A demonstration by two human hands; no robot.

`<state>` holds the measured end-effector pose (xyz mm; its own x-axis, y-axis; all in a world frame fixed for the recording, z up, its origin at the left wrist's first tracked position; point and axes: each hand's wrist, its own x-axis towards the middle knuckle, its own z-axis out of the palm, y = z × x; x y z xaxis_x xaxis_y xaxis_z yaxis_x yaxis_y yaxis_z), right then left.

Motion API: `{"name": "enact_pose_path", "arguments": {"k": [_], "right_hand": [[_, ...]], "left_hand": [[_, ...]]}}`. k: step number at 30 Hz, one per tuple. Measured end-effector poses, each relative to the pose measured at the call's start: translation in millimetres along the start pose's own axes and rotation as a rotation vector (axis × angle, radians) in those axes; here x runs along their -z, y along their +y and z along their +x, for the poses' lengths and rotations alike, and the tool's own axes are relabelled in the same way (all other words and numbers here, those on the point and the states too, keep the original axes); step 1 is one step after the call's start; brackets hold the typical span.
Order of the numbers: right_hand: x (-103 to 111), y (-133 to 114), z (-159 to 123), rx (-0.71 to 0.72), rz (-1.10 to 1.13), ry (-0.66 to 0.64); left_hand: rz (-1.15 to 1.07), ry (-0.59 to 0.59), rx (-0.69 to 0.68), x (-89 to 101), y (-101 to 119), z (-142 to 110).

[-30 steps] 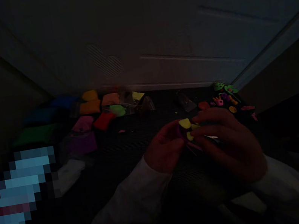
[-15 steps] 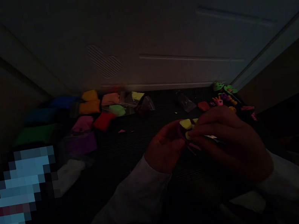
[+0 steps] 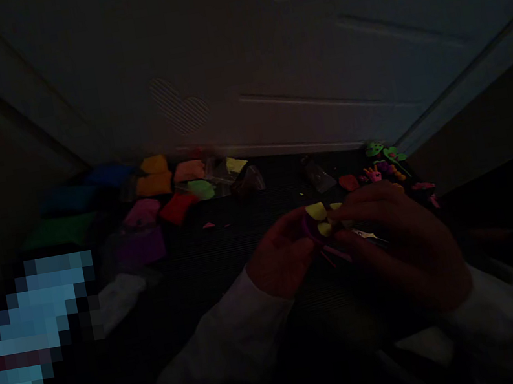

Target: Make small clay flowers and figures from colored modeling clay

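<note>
In the dim head view, my left hand (image 3: 282, 256) is closed around the edge of a round purple clay piece (image 3: 310, 227). Yellow clay pieces (image 3: 316, 211) stand on it like petals. My right hand (image 3: 406, 245) reaches in from the other side, its fingers and thumb bent around the yellow part and covering some of it. Whether a separate bit sits between those fingertips is hidden. Just below the hands lie thin pink strips (image 3: 336, 253), and a shiny metal tool (image 3: 366, 234), perhaps scissors, shows partly behind my right hand.
Bags of coloured clay, among them red (image 3: 179, 208), purple (image 3: 140, 246) and green (image 3: 61, 230), line the left and back. Small clay figures (image 3: 374, 173) cluster at the right by the white panel (image 3: 222, 47). A clear bag (image 3: 318, 174) and pink scraps (image 3: 208, 225) lie between. A pixelated bright patch covers the lower left.
My right fingers have shifted up and back a little, uncovering more of the lower yellow piece and the metal tool. My left hand keeps its hold almost in place.
</note>
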<state>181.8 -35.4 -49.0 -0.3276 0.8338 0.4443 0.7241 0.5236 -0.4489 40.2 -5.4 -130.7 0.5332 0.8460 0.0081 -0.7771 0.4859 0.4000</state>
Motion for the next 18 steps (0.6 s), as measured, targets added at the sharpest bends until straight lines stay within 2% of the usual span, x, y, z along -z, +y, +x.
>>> {"name": "enact_pose_path", "arguments": {"k": [3,9,18], "right_hand": [[1.8,1.0,-2.1,-0.025,-0.001,0.026],[2.0,0.9,-2.1,0.008,-0.043,-0.004],[2.8,-6.4,1.6,0.010,-0.048,-0.008]], "left_hand": [[-0.019,-0.028,-0.004,-1.9,0.8,0.0],[0.002,-0.023,0.021,-2.1,1.1,-0.9],[0.041,0.033,0.015,-1.7,0.5,-1.2]]}}
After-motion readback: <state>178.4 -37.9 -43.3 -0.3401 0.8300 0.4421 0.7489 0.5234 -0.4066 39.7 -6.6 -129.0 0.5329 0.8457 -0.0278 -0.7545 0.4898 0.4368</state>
